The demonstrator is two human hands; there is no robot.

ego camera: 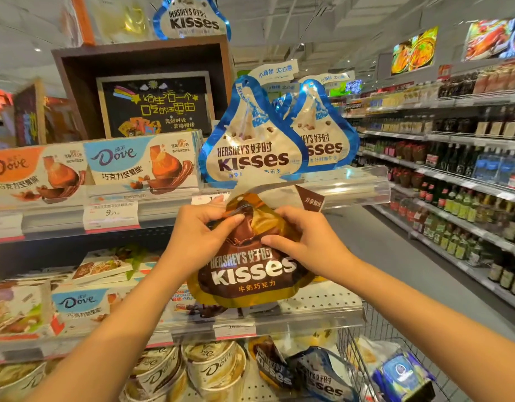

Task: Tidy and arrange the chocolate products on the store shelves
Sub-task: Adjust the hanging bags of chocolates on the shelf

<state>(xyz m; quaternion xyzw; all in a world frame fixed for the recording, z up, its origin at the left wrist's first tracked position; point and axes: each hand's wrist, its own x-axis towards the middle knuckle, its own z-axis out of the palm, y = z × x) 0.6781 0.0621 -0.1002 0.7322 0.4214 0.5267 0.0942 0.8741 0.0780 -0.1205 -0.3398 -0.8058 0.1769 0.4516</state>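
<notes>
A brown and gold Hershey's Kisses bag hangs in front of the shelves, between the upper and middle shelf. My left hand pinches its crumpled top from the left. My right hand grips the top from the right. Two blue and white Kisses bags stand upright on the upper shelf just behind and above the held bag. Dove chocolate boxes line the same shelf to the left.
A clear plastic shelf guard runs along the upper shelf edge. The middle shelf holds Dove boxes at left. Dove tubs and more Kisses bags sit below. A wire cart stands at lower right; bottle shelves line the aisle.
</notes>
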